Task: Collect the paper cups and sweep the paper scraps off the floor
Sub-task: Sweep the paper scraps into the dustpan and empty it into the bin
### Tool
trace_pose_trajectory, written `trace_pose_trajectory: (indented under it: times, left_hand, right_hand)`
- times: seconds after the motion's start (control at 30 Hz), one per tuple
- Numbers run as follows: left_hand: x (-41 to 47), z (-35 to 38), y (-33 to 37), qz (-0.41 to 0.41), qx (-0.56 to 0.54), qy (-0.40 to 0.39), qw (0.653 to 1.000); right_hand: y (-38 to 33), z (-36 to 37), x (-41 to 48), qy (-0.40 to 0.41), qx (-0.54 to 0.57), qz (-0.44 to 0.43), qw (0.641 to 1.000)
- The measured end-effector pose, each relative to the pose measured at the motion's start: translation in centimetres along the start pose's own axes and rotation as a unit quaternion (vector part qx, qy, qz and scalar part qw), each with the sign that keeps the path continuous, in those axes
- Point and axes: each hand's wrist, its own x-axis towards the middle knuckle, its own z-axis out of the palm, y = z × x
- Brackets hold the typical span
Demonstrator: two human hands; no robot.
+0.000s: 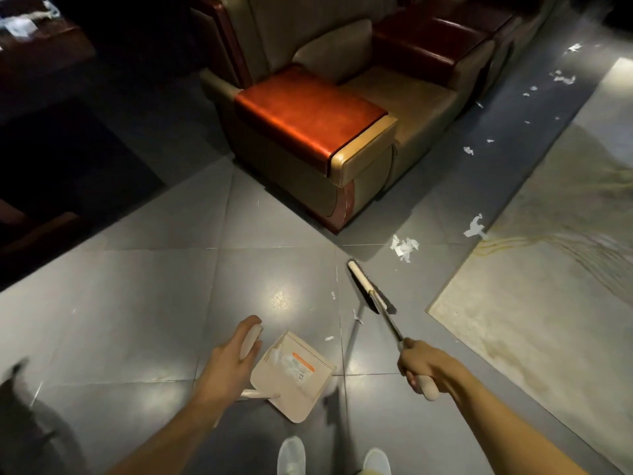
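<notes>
Both bare forearms reach forward, spread well apart. The left hand (233, 354) is turned knuckles-up, its fingers curled round the pale top of the dustpan handle (251, 339). About level with it, out to its right, the right hand (419, 366) wraps the broom handle (427, 389) in a fist. The thumb seems to lie along the shaft, though blur makes that uncertain.

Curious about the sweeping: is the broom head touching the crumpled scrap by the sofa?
Apart. Head view shows bare floor between broom head and paper scrap.
</notes>
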Motion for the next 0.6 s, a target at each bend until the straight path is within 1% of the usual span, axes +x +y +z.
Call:
trace_pose_trajectory:
  times: [0.1,0.17,0.27,0.33,0.4,0.5,0.6]
  left_hand:
    - [0.8,0.3,0.4,0.018,-0.001,-0.007,1.0]
    - [1.3,0.5,0.9,0.026,-0.001,-0.021,0.999]
    - [2.0,0.5,1.4,0.033,0.004,-0.01,0.999]
    - [2.1,0.4,1.6,0.043,-0.004,-0.008,0.999]
    - [2.0,0.2,1.4,0.046,-0.008,-0.01,0.999]
    - [1.9,-0.4,0.6,0.042,-0.023,-0.009,0.999]
    - [1.8,-0.7,0.4,0.052,-0.044,-0.009,0.998]
  right_hand:
    - [-0.9,3.6,-1.3,-0.037,-0.008,0.014,0.999]
    - [-1.4,5.5,-3.1,-0.06,0.014,0.041,0.997]
    - [-2.0,6.7,-5.6,-0.122,0.047,0.069,0.989]
    - [-2.3,6.0,-6.7,-0.164,0.103,0.094,0.977]
    - [-3.0,4.5,-7.7,-0.182,0.134,0.125,0.966]
    - [-4.3,2.4,-10.2,-0.215,0.177,0.134,0.951]
    - [-4.3,1.3,-11.8,-0.187,0.179,0.118,0.959]
